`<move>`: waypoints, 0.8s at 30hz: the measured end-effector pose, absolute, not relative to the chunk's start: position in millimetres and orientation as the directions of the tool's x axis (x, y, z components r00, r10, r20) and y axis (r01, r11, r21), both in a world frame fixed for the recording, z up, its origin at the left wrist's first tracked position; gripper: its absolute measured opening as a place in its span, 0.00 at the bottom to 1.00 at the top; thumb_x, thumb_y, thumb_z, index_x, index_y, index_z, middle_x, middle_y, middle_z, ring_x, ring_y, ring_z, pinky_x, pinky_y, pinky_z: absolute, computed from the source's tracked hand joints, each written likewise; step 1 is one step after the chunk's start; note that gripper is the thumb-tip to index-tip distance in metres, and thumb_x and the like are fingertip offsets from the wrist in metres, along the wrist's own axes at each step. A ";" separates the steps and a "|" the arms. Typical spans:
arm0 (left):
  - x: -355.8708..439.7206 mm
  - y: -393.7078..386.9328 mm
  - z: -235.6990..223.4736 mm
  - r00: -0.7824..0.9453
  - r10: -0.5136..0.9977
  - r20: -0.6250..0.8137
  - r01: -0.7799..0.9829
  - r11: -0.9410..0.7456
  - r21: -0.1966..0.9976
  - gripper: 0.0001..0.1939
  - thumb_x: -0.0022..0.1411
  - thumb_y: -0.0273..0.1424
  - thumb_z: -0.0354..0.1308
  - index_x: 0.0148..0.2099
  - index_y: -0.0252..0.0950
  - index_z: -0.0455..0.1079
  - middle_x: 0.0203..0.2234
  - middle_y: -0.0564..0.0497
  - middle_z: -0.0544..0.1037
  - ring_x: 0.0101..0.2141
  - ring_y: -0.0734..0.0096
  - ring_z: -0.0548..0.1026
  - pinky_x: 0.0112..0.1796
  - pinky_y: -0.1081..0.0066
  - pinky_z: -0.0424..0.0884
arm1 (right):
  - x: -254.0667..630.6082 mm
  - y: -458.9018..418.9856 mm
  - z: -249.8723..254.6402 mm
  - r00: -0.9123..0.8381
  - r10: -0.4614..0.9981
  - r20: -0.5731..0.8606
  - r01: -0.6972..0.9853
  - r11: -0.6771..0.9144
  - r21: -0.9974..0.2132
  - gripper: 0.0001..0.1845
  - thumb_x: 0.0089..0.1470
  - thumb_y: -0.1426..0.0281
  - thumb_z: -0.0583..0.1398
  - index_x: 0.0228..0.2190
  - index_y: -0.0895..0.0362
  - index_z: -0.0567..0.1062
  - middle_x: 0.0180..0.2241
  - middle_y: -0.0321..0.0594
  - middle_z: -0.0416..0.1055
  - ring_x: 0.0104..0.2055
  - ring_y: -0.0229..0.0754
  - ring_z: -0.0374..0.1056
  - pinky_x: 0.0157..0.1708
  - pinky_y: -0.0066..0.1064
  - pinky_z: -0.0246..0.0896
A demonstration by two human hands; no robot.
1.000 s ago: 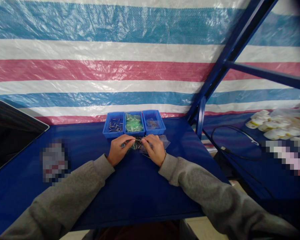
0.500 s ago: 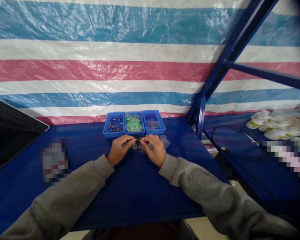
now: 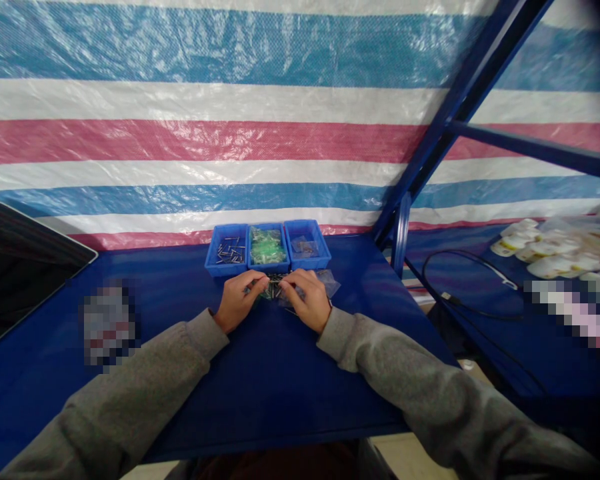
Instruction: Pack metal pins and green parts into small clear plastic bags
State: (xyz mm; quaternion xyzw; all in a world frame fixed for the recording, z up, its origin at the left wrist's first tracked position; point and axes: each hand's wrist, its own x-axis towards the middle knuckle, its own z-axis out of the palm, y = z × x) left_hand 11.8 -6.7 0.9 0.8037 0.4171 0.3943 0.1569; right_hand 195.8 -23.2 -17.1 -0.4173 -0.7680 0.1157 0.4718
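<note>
My left hand (image 3: 239, 298) and my right hand (image 3: 309, 298) face each other over the blue table, fingertips a small gap apart. Thumb and forefinger of each are pinched together; whatever lies between them is too small to make out. Under and between the fingertips is a pile of dark, shiny, screw-like metal pieces (image 3: 275, 291). A clear plastic bag (image 3: 330, 283) pokes out beyond my right hand. Just behind stand three blue bins: the left bin (image 3: 225, 269) has loose metal pieces, the middle bin (image 3: 269, 266) green-tinted plastic bags, the right bin (image 3: 313, 261) a clear bag with small parts.
A black screen-like panel with a pale rim (image 3: 25, 267) occupies the table's left side, near a blurred-out item (image 3: 107, 323). To the right rise blue metal frame bars (image 3: 403, 230). Beyond them are a black cable (image 3: 460, 303) and white wrapped bundles (image 3: 555, 257). Striped sheeting (image 3: 230, 140) hangs behind.
Both hands stay over the metal pieces, with only a slight shift of the fingertips. The whole view has moved very slightly.
</note>
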 end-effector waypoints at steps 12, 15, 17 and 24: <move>12.9 -7.7 -0.8 0.349 0.784 0.514 0.527 -0.617 0.584 0.09 0.61 0.35 0.52 0.37 0.36 0.69 0.28 0.53 0.75 0.27 0.76 0.72 0.32 0.76 0.67 | 194.7 -22.0 -18.6 -0.229 0.759 0.610 0.546 0.619 -0.565 0.10 0.58 0.67 0.52 0.31 0.56 0.71 0.27 0.38 0.69 0.32 0.39 0.64 0.37 0.33 0.53; 12.7 -7.7 -1.1 0.361 0.780 0.511 0.531 -0.622 0.575 0.10 0.62 0.36 0.51 0.37 0.35 0.70 0.27 0.53 0.75 0.26 0.76 0.72 0.32 0.76 0.67 | 194.6 -22.3 -18.4 -0.233 0.759 0.608 0.535 0.622 -0.572 0.09 0.58 0.68 0.53 0.32 0.56 0.71 0.27 0.38 0.69 0.32 0.39 0.64 0.37 0.33 0.53; 12.6 -7.3 -1.4 0.387 0.775 0.499 0.535 -0.630 0.564 0.10 0.62 0.36 0.51 0.37 0.35 0.70 0.25 0.54 0.75 0.25 0.76 0.71 0.31 0.76 0.66 | 194.5 -22.3 -18.4 -0.238 0.757 0.608 0.528 0.626 -0.574 0.08 0.57 0.68 0.53 0.31 0.56 0.72 0.27 0.37 0.69 0.32 0.39 0.65 0.37 0.33 0.53; 14.1 -8.3 -1.2 0.439 0.755 0.488 0.545 -0.655 0.523 0.11 0.62 0.35 0.51 0.37 0.35 0.71 0.26 0.53 0.76 0.26 0.76 0.72 0.32 0.76 0.66 | 195.0 -21.7 -19.5 -0.219 0.752 0.622 0.567 0.617 -0.545 0.09 0.57 0.69 0.53 0.29 0.56 0.72 0.25 0.37 0.69 0.31 0.38 0.64 0.36 0.34 0.51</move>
